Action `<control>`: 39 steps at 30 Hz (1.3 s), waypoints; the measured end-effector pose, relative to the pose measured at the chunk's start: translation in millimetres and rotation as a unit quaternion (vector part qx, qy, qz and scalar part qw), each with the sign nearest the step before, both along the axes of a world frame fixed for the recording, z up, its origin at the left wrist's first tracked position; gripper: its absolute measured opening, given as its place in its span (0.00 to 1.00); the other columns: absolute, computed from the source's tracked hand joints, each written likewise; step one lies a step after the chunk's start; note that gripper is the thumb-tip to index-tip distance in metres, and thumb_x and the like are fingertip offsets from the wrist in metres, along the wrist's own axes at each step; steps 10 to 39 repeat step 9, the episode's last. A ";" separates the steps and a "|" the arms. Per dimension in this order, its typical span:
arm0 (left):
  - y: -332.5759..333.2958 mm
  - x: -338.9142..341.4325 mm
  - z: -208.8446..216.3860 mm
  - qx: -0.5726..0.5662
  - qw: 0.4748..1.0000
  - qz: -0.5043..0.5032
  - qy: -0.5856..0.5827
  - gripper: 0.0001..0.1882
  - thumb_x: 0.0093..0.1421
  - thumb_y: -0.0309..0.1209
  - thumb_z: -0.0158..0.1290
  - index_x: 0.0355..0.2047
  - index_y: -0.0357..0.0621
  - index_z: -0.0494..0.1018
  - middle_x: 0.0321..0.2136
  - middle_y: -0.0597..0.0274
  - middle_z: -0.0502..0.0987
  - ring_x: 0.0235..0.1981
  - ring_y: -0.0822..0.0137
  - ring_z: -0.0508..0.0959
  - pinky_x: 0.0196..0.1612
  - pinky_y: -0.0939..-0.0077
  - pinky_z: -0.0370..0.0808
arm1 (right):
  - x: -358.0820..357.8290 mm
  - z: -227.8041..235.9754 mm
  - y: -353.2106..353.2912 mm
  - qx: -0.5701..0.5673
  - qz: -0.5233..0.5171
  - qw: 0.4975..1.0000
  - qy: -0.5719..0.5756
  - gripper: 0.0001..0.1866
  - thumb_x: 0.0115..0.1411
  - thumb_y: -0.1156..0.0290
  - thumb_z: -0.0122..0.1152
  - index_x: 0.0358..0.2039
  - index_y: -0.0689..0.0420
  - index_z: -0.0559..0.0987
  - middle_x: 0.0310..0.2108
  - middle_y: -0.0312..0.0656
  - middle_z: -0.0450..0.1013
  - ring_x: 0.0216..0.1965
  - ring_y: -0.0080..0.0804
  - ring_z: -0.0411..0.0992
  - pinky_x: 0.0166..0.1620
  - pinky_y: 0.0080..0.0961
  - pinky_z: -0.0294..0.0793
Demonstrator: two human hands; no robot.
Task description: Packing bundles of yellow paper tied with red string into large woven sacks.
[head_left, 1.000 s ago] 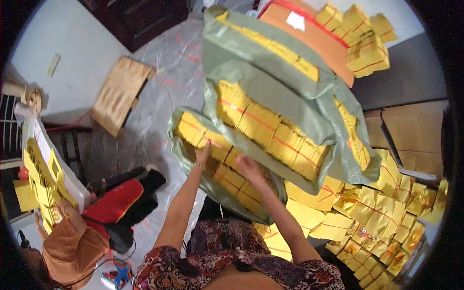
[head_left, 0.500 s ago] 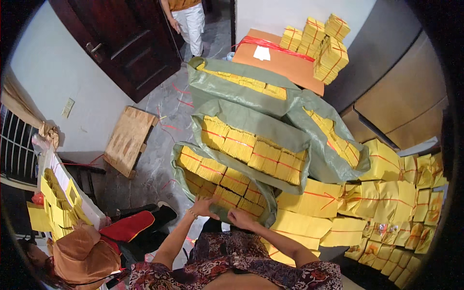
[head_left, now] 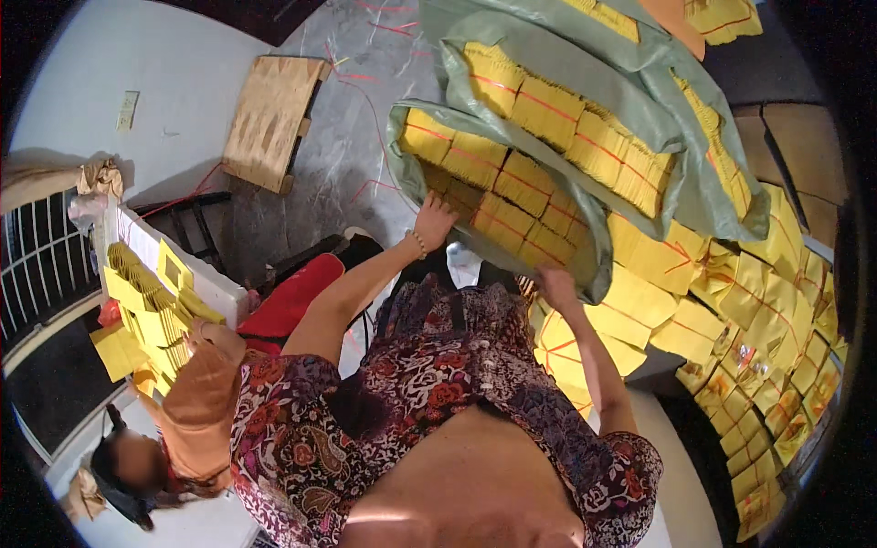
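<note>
Just ahead of me stands a grey-green woven sack (head_left: 598, 265) with its mouth spread wide. Inside it, bundles of yellow paper (head_left: 507, 219) tied with red string are packed in rows, with a lower gap at the left end. My left hand (head_left: 437, 220) is closed on the sack's near rim at the left, fingers over the edge. Farther right, my right hand (head_left: 556, 284) grips the same rim, its fingertips partly hidden by the cloth.
More filled sacks (head_left: 639, 151) stand behind. Tied yellow stacks (head_left: 758, 292) lie at right. At left, a person (head_left: 196, 393) handles yellow paper pieces (head_left: 146, 310) beside a white-topped table (head_left: 196, 274). A wooden board (head_left: 274, 123) leans against the wall; red string scraps (head_left: 388, 27) litter the floor.
My view has tilted down toward me. My hands have moved apart along the sack's near rim, the left toward its left end, the right toward its right end.
</note>
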State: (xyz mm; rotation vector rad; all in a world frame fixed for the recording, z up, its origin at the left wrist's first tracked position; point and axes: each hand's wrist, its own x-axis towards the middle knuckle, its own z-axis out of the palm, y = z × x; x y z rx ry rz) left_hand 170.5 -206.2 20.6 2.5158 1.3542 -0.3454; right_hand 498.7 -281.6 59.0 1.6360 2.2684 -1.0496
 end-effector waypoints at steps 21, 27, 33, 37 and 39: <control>-12.2 -60.9 10.7 -0.057 0.992 -0.081 -0.080 0.12 0.48 0.31 0.51 0.35 0.47 0.74 0.28 0.61 0.77 0.35 0.63 0.74 0.46 0.69 0.63 | -112.3 44.3 7.0 -0.019 -0.056 0.998 -0.011 0.32 0.50 0.61 0.62 0.54 0.50 0.62 0.49 0.51 0.63 0.51 0.48 0.62 0.52 0.43 0.62; -12.2 -60.9 10.7 -0.057 0.992 -0.081 -0.080 0.12 0.48 0.31 0.51 0.35 0.47 0.74 0.28 0.61 0.77 0.35 0.63 0.74 0.46 0.69 0.63 | -112.3 44.3 7.0 -0.019 -0.056 0.998 -0.011 0.32 0.50 0.61 0.62 0.54 0.50 0.62 0.49 0.51 0.63 0.51 0.48 0.62 0.52 0.43 0.62; -12.2 -60.9 10.7 -0.057 0.992 -0.081 -0.080 0.12 0.48 0.31 0.51 0.35 0.47 0.74 0.28 0.61 0.77 0.35 0.63 0.74 0.46 0.69 0.63 | -112.3 44.3 7.0 -0.019 -0.056 0.998 -0.011 0.32 0.50 0.61 0.62 0.54 0.50 0.62 0.49 0.51 0.63 0.51 0.48 0.62 0.52 0.43 0.62; -12.2 -60.9 10.7 -0.057 0.992 -0.081 -0.080 0.12 0.48 0.31 0.51 0.35 0.47 0.74 0.28 0.61 0.77 0.35 0.63 0.74 0.46 0.69 0.63 | -112.3 44.3 7.0 -0.019 -0.056 0.998 -0.011 0.32 0.50 0.61 0.62 0.54 0.50 0.62 0.49 0.51 0.63 0.51 0.48 0.62 0.52 0.43 0.62; -12.2 -60.9 10.7 -0.057 0.992 -0.081 -0.080 0.12 0.48 0.31 0.51 0.35 0.47 0.74 0.28 0.61 0.77 0.35 0.63 0.74 0.46 0.69 0.63 | -112.3 44.3 7.0 -0.019 -0.056 0.998 -0.011 0.32 0.50 0.61 0.62 0.54 0.50 0.62 0.49 0.51 0.63 0.51 0.48 0.62 0.52 0.43 0.62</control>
